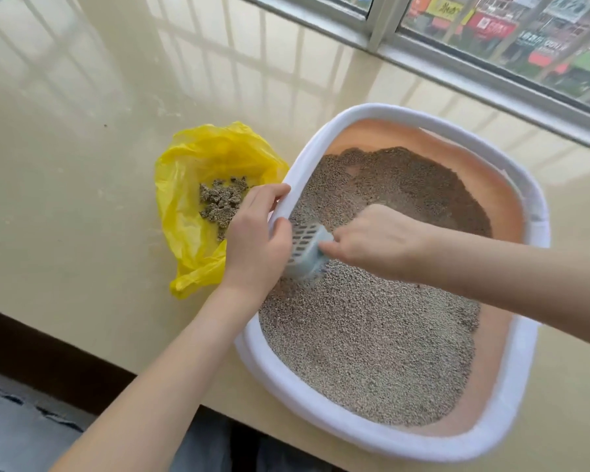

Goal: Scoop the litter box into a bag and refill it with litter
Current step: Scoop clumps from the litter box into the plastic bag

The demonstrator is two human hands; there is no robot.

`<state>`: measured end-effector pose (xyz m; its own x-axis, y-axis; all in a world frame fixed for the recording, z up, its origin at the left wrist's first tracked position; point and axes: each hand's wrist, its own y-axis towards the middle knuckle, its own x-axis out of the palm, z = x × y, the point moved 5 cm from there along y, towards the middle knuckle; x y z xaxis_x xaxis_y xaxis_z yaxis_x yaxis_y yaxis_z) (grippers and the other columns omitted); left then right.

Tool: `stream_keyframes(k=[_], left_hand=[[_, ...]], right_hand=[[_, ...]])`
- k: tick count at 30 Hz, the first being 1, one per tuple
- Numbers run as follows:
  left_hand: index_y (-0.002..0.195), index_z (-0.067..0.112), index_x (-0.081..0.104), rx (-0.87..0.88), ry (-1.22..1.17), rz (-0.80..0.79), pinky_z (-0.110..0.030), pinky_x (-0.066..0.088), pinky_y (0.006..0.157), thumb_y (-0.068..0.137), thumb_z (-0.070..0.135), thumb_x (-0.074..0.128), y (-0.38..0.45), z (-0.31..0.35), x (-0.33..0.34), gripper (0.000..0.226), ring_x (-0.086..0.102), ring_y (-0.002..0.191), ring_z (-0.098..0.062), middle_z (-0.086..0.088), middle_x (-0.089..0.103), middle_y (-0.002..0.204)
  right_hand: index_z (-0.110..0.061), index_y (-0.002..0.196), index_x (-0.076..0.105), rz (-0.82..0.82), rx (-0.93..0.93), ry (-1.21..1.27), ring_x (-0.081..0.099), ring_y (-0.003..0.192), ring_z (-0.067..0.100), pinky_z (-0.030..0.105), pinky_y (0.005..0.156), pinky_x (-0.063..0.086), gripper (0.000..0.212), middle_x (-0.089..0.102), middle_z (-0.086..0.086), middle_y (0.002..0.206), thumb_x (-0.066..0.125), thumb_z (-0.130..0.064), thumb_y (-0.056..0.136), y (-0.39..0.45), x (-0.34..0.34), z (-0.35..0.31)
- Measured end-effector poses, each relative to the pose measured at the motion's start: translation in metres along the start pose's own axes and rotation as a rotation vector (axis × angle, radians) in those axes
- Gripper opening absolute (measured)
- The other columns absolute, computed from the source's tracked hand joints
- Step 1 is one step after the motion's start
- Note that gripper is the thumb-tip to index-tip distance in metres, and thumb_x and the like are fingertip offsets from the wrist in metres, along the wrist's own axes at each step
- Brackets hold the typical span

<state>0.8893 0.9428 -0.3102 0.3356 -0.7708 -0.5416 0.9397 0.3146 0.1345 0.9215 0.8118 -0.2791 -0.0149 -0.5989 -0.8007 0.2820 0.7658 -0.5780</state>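
A white-rimmed litter box (511, 413) with a peach inner wall sits on the beige ledge, filled with grey litter (372, 338). My left hand (256, 240) grips the box's left rim, thumb inside and fingers over the edge. My right hand (378, 240) holds the handle of a pale blue slotted scoop (307, 247), whose blade is dug into the litter near the left rim. An open yellow plastic bag (191, 185) lies just left of the box, with clumps of soiled litter (220, 202) inside it.
The beige ledge (82, 172) stretches to the left and back. A window frame (457, 59) runs along the far right. The ledge's dark front edge (48, 352) drops to the floor at lower left.
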Motion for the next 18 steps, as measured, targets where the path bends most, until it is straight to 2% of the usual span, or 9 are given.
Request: stream_keyframes(k=[4, 6, 8, 9, 11, 12, 15, 17, 18], left_hand=[[0.114, 0.007, 0.061, 0.0, 0.008, 0.004, -0.03, 0.047, 0.089, 0.079, -0.004, 0.052, 0.0, 0.001, 0.0, 0.038, 0.057, 0.1, -0.014, -0.004, 0.062, 0.109], [0.114, 0.005, 0.061, 0.009, 0.035, 0.007, -0.023, 0.045, 0.09, 0.078, -0.003, 0.051, 0.0, 0.001, 0.001, 0.038, 0.056, 0.099, -0.014, -0.006, 0.062, 0.108], [0.112, 0.003, 0.061, 0.044, 0.086, -0.007, -0.014, 0.038, 0.087, 0.077, -0.002, 0.048, 0.0, 0.004, 0.003, 0.038, 0.054, 0.097, -0.014, -0.008, 0.06, 0.106], [0.112, 0.002, 0.06, 0.054, 0.1, -0.013, -0.012, 0.036, 0.087, 0.076, -0.002, 0.047, 0.0, 0.006, 0.004, 0.038, 0.053, 0.097, -0.015, -0.009, 0.06, 0.106], [0.112, 0.002, 0.06, 0.056, 0.108, -0.018, -0.016, 0.037, 0.087, 0.076, -0.002, 0.047, 0.001, 0.007, 0.004, 0.038, 0.053, 0.097, -0.017, -0.011, 0.06, 0.106], [0.111, 0.001, 0.06, 0.058, 0.111, -0.013, -0.018, 0.038, 0.088, 0.076, -0.002, 0.048, 0.001, 0.007, 0.004, 0.038, 0.054, 0.098, -0.019, -0.011, 0.06, 0.106], [0.111, 0.0, 0.061, 0.076, 0.12, -0.001, -0.02, 0.04, 0.089, 0.075, -0.004, 0.048, 0.001, 0.005, 0.003, 0.039, 0.054, 0.099, -0.018, -0.012, 0.061, 0.107], [0.111, 0.0, 0.061, 0.074, 0.128, -0.002, -0.017, 0.039, 0.088, 0.076, -0.005, 0.048, 0.0, 0.007, 0.002, 0.038, 0.054, 0.099, -0.017, -0.012, 0.061, 0.107], [0.111, 0.0, 0.061, 0.076, 0.131, -0.003, -0.015, 0.038, 0.088, 0.076, -0.006, 0.048, 0.0, 0.009, 0.002, 0.038, 0.055, 0.099, -0.018, -0.012, 0.061, 0.107]], right_hand=[[-0.024, 0.123, 0.056, -0.124, -0.146, 0.009, 0.051, 0.064, 0.009, 0.019, 0.053, 0.033, 0.026, 0.059, -0.01, 0.085, 0.049, -0.024, 0.098, -0.036, 0.004, 0.001], [-0.029, 0.128, 0.051, -0.139, -0.131, -0.042, 0.048, 0.067, 0.011, 0.019, 0.049, 0.024, 0.031, 0.054, -0.012, 0.085, 0.048, -0.023, 0.097, -0.052, -0.001, 0.015], [-0.029, 0.13, 0.047, -0.057, -0.069, -0.047, 0.041, 0.065, 0.013, 0.021, 0.047, 0.016, 0.039, 0.051, -0.01, 0.082, 0.045, -0.016, 0.093, -0.063, -0.004, 0.026], [-0.026, 0.126, 0.053, 0.03, -0.052, -0.047, 0.038, 0.06, 0.015, 0.022, 0.045, 0.014, 0.042, 0.053, -0.008, 0.078, 0.046, -0.011, 0.087, -0.065, -0.006, 0.026], [-0.017, 0.112, 0.064, 0.186, -0.039, 0.0, 0.032, 0.047, 0.017, 0.02, 0.042, 0.008, 0.043, 0.054, -0.001, 0.064, 0.049, -0.006, 0.073, -0.06, -0.007, 0.017], [-0.013, 0.112, 0.064, 0.21, -0.026, 0.04, 0.031, 0.044, 0.017, 0.018, 0.041, 0.008, 0.043, 0.052, 0.0, 0.062, 0.048, -0.004, 0.073, -0.052, -0.006, 0.007], [-0.006, 0.131, 0.048, 0.176, -0.057, 0.124, 0.042, 0.055, 0.015, 0.025, 0.038, 0.023, 0.041, 0.046, -0.001, 0.075, 0.042, -0.005, 0.09, -0.029, 0.009, -0.041], [0.002, 0.123, 0.056, 0.146, -0.077, 0.156, 0.047, 0.048, 0.015, 0.024, 0.037, 0.029, 0.043, 0.05, -0.001, 0.067, 0.061, -0.002, 0.081, -0.036, 0.024, -0.066], [0.004, 0.115, 0.063, 0.194, -0.085, 0.192, 0.045, 0.042, 0.014, 0.022, 0.036, 0.028, 0.042, 0.051, -0.001, 0.061, 0.067, 0.001, 0.073, -0.047, 0.032, -0.072]])
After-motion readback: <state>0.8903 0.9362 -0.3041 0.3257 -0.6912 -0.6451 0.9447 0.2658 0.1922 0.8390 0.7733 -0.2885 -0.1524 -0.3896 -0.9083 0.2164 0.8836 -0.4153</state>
